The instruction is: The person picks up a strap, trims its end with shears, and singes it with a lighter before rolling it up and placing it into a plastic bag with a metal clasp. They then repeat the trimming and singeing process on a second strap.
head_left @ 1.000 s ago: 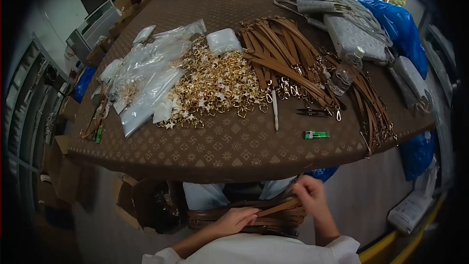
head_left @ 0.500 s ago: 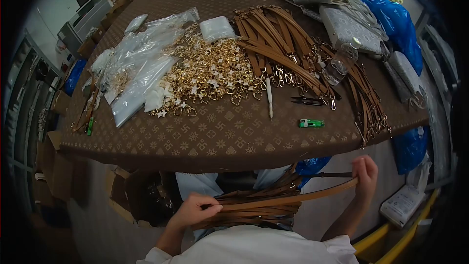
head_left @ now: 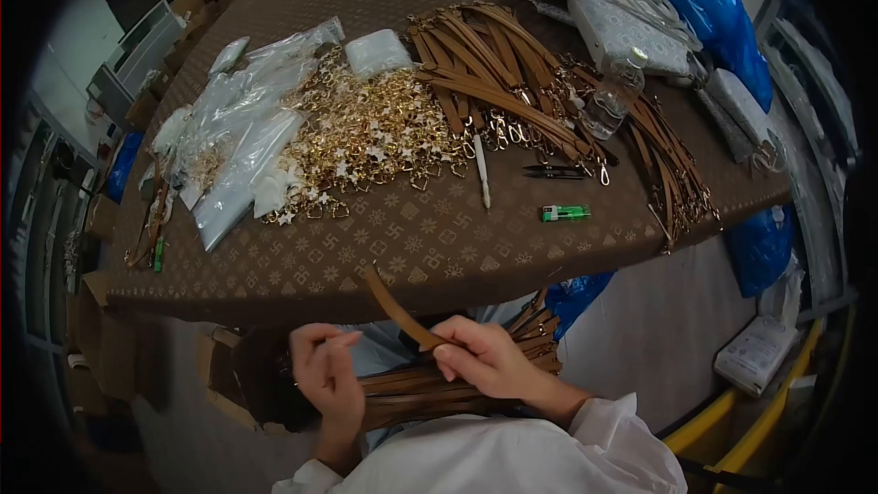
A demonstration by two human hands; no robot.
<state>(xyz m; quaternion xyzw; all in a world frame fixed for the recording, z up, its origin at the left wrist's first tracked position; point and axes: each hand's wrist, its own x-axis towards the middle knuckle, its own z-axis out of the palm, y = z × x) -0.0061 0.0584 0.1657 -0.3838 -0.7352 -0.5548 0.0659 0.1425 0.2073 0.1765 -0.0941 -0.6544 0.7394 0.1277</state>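
Observation:
My right hand (head_left: 485, 359) is closed on a brown leather strap (head_left: 393, 311), pinching it between thumb and fingers. The strap's free end sticks up to the left, in front of the table edge. To the left of it, my left hand (head_left: 329, 375) is raised with its fingers apart and bent, and nothing shows in it. Below both hands a bundle of brown straps (head_left: 416, 395) lies across my lap.
On the patterned tablecloth (head_left: 393, 265) lie gold charms (head_left: 366, 142), clear plastic bags (head_left: 251, 142), a pile of straps (head_left: 494, 59), a white pen-like stick (head_left: 481, 174), black tweezers (head_left: 553, 171), a green lighter (head_left: 565, 213) and a plastic bottle (head_left: 611, 105). Grey bags (head_left: 626, 32) sit at the back right.
The strap was stretched between both hands. My left hand has let go and moved left; my right hand has come in to the middle, and the strap's end now points up.

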